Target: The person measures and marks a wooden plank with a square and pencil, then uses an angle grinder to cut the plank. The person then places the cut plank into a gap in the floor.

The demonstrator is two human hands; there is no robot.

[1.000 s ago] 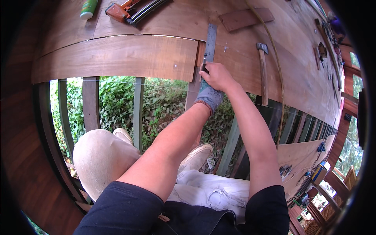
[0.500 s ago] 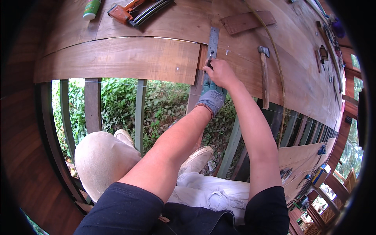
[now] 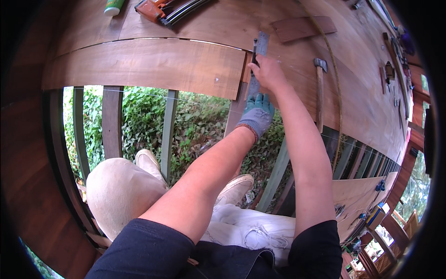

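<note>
My bare right hand (image 3: 270, 73) grips a dark pen (image 3: 254, 50) by the ruler (image 3: 263, 44), which reaches out beyond it. My gloved left hand (image 3: 257, 114) is at the ruler's near end; I can't tell whether it's gripping. A hammer (image 3: 319, 88) lies to their right.

I'm at the edge of a brown plank flr (image 3: 362, 79). Near side of flr: bare joists (image 3: 112, 121), dk brown & green, w/ leafy plants (image 3: 144, 121) showing in gaps below. Left of flr: dk reddish wood planking (image 3: 28, 162). Near-right of flr: pale sheet panel (image 3: 360, 197). Right of flr: wood-framed openings (image 3: 415, 191) w/ trees (image 3: 420, 172) & bright daylight outside.
</note>
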